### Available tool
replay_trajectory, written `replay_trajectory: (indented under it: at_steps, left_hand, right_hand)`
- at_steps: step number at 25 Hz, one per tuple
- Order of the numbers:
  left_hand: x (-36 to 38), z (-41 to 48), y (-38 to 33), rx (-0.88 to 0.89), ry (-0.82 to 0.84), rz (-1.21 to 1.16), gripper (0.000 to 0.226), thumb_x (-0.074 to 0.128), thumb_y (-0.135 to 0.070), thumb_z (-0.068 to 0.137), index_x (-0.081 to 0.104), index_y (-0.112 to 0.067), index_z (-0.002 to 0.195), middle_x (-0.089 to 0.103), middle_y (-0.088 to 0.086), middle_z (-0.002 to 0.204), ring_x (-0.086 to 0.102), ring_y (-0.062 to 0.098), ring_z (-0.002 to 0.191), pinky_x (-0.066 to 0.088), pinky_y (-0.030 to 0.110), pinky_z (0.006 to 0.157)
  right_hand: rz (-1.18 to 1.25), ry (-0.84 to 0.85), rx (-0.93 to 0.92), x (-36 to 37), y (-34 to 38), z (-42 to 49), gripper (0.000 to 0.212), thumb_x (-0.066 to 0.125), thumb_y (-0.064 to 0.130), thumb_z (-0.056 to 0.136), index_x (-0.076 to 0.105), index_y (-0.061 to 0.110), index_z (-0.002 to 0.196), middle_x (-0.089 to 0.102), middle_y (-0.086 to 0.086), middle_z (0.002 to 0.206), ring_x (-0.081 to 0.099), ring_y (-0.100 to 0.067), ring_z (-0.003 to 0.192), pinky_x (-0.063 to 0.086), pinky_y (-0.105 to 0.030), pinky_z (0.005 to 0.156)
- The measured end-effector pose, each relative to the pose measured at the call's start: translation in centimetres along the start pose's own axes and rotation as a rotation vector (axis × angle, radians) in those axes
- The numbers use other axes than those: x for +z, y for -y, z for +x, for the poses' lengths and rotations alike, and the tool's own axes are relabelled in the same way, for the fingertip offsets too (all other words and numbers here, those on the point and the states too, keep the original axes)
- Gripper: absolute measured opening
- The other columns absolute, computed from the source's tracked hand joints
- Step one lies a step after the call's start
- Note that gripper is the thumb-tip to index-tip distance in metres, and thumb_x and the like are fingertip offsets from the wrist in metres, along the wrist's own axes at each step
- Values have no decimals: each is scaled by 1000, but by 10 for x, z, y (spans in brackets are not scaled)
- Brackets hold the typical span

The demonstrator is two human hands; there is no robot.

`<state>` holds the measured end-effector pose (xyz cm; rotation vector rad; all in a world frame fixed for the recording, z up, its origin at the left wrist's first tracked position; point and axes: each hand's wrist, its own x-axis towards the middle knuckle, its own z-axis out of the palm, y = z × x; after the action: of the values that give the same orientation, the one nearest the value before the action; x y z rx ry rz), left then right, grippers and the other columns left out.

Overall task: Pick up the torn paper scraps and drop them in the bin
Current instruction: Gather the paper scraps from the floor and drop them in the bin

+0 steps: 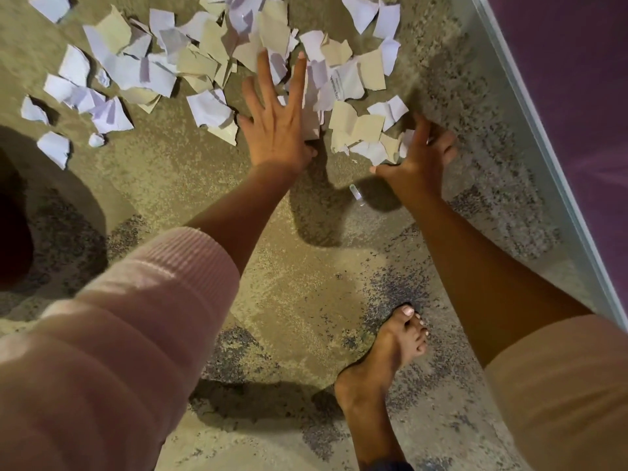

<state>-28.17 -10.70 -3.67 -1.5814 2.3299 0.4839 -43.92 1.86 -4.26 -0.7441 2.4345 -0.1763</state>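
1. The left hand point(275, 130) is wide. Its fingers are straight and spread, and it lies flat on the paper scraps point(210, 59). Its thumb is tucked under beside one white piece. I cannot tell if it pinches that piece.
2. The right hand point(419, 153) is narrow. Its fingers curl down round a few scraps at the near right edge of the pile. A white piece shows between the fingers.
3. The scraps lie on the floor point(289, 300), white ones and tan ones mixed. Most are on the far side, spread from left to right. None are in a bin yet.
4. A small clear thing point(356, 195) lies on the floor near the right hand.
5. A bare foot point(390, 362) stands on the near right. A pink sleeve point(136, 317) covers the left arm.
6. A dark round shape point(13, 215) sits at the left edge. It may be the bin, but too little of it shows to tell.
7. I think this is the gathering step, early in the job, because so many scraps lie loose.
8. Next, the two hands need to push toward each other, scoop up a bunch and squeeze it tight. Thin, light pieces could slip out on the way to the bin.
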Motion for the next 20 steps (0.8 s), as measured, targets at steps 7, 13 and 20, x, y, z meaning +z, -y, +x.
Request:
replay_trajectory:
  at_steps: [7, 13, 20]
  left_hand:
    - [-12, 20, -2, 131, 104, -37, 134, 86, -44, 64, -15, -30, 152, -12, 13, 162, 15, 43, 145, 54, 52, 89]
    - [-17, 41, -6, 173, 133, 34, 137, 86, -47, 62, -14, -27, 153, 1, 18, 161, 24, 47, 139, 51, 54, 92]
    - [-18, 61, -8, 285, 200, 162, 116, 80, -39, 73, -3, -28, 154, 9, 21, 157, 26, 49, 134, 48, 55, 97]
  right_hand:
    - [9, -6, -393, -5, 66, 26, 101, 84, 42, 61, 28, 27, 143, 43, -16, 135, 44, -32, 123, 43, -37, 98]
    - [-273, 140, -412, -46, 85, 77, 134, 90, 44, 52, 2, 30, 151, 0, -23, 156, 8, -43, 142, 35, -60, 105]
    - [-540, 371, -430, -41, 112, 89, 134, 85, 64, 45, 4, 37, 148, -2, -16, 158, 0, -48, 142, 17, -68, 111]
